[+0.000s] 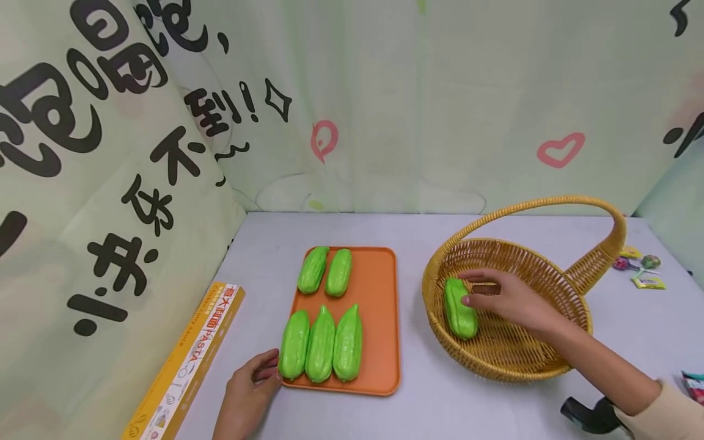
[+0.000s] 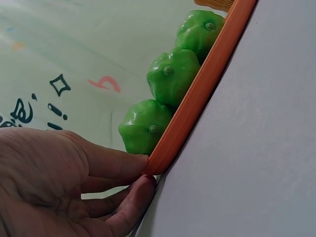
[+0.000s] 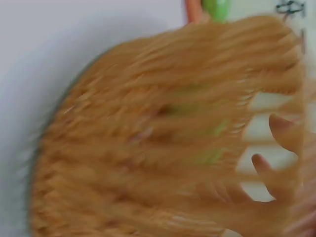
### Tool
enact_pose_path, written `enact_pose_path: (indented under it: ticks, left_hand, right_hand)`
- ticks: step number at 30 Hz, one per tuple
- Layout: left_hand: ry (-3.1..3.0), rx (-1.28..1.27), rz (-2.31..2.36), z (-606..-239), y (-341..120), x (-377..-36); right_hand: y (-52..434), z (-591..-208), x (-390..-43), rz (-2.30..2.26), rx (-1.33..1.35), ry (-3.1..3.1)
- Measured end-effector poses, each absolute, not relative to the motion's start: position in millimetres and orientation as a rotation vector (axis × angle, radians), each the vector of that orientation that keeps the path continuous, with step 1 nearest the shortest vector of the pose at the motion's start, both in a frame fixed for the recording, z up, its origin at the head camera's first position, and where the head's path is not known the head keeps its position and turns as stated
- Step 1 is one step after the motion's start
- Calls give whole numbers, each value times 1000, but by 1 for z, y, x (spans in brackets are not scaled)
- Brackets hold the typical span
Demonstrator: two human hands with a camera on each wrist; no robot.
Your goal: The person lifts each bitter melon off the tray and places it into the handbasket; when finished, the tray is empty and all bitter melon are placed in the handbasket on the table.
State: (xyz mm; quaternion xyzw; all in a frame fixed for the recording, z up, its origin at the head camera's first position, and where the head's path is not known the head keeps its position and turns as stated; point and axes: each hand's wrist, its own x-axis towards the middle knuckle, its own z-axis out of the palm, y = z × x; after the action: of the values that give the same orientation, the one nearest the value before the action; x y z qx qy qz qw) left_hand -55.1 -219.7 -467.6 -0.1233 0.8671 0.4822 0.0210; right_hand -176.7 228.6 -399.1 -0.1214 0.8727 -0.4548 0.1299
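An orange tray lies on the grey table and carries five green ridged gourds, two at the back and three in front. My left hand pinches the tray's near left corner; the left wrist view shows thumb and finger closed on the rim beside the gourds. A wicker basket with a hoop handle stands to the right and holds one more gourd. My right hand reaches into it, fingers extended, thumb touching the gourd's upper end. The right wrist view is blurred, mostly basket weave.
A long yellow pasta box lies along the table's left edge. Lollipops and sweet wrappers sit at the far right, and a packet at the right edge. A dark object is under my right forearm. Printed curtains close the back and left.
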Motion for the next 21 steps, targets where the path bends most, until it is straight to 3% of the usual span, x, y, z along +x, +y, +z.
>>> enact_pose_path:
  ticks: [10,21]
  left_hand:
    - [2689,-384,1480,-468,-221,-55]
    - [2695,-357,1515,-471,-222,-55]
  right_hand:
    - [176,-348,-123,-1635,-588,2414]
    - [73,-422,-117,-1700,-501,2189]
